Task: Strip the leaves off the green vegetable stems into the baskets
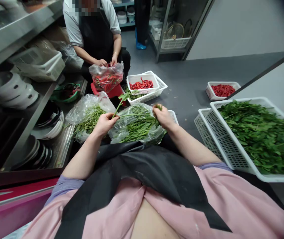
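At eleven o'clock my left hand (106,123) pinches a green stem (117,108) in closed fingers, at one my right hand (163,117) curls its fingers around greenery (159,106), and bagged greens (139,128) lie at twelve.

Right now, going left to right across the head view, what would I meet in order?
Stacked white containers, green basket, left hand holding a leafy stem, right hand, white basket of leafy greens.

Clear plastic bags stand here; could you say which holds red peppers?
The far bag, at another person's hands; the left bag and middle bag hold greens.
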### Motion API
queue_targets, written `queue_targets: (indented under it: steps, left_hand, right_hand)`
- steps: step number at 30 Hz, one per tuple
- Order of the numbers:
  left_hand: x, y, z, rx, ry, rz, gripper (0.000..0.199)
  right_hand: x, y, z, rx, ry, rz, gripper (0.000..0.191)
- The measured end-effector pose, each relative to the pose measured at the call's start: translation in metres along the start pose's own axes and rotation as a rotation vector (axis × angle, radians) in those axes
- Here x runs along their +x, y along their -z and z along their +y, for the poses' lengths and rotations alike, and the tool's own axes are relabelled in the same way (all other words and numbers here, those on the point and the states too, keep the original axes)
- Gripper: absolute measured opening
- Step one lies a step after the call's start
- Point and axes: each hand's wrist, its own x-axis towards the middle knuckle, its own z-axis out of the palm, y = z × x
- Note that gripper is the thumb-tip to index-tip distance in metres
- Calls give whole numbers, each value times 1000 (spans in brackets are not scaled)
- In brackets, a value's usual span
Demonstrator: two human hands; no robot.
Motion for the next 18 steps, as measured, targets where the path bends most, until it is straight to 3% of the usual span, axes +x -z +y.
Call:
queue_targets:
  steps: [3,5,7,10,12,14,18]
  left_hand:
    - [-2,-2,0,-6,-14,26,38]
    - [-3,-2,3,-17,-21,-13,38]
    - [-2,-3,6,-36,-28,-54,39]
    - [3,-6,9,-54,-34,-86,41]
    - [6,-8,7,-32,-45,-100,40]
    - [10,-9,2,17,-72,-111,37]
    - [14,-10,-11,133,-141,-85,31]
  right_hand:
    - [12,5,3,491,-298,217,17]
    - [17,8,-4,576,-290,183,20]
    - [18,6,-16,500,-268,-77,24]
    - [10,-7,-31,330,-396,-636,28]
    - [2,-18,-35,313,-470,-877,30]
    - [-6,-27,-34,329,-496,-958,30]
    - [-17,-42,-22,290,-473,-855,23]
